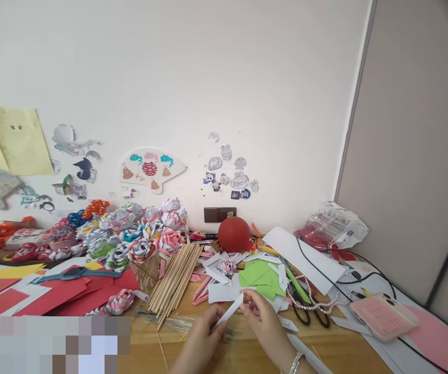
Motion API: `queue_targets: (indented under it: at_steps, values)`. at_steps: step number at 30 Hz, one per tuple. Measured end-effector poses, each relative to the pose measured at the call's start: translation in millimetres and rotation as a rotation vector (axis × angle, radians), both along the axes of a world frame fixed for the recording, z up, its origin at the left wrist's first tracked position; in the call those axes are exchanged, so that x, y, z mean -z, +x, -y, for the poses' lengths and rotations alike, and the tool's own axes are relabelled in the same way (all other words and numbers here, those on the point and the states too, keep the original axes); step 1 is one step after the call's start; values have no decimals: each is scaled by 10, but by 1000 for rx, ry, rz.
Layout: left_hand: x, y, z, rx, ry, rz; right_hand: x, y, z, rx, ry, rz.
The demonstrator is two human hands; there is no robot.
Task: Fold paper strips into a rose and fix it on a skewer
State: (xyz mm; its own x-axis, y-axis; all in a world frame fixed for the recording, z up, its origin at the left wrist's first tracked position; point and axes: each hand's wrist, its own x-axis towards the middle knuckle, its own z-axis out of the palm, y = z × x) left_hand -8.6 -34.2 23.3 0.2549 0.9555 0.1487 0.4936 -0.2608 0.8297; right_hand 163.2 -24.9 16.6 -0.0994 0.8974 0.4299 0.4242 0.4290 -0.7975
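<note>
On the tabletop (pixel 243 358), a red ball (pixel 234 234) stands near the wall, and both hands work well in front of it, on the person's side. The white paper strip (pixel 230 311) runs slantwise between them, its upper end towards the ball. The left hand (pixel 210 324) is nearly closed, pinching the strip's lower end between thumb and fingers. The right hand (pixel 260 314) is loosely curled, with thumb and forefinger on the strip's upper end, the one closer to the ball. Just in front of the ball sits a small paper rose (pixel 227 267); green paper sheets (pixel 261 278) lie to the ball's front right. Wooden sticks (pixel 175 283) are bundled to its front left, and a heap of paper flowers (pixel 138 228) spreads left of it.
</note>
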Motion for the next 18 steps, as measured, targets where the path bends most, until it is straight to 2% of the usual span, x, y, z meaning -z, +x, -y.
queue_targets:
  at_steps: [2,6,9,14,18]
  values:
    - [63,32,-9,13,-47,83,-28,-22,-4,-51,-64,-75]
    - [150,101,3,121,-190,211,-61,-110,51,-105,-122,-124]
    - [177,121,15,119,-258,215,-51,-167,91,-132,-145,-125]
    - [157,102,35,59,-211,105,-13,-174,81,-128,-157,-90]
    - [54,91,86,111,17,-96,5,-188,79,-28,-145,-11]
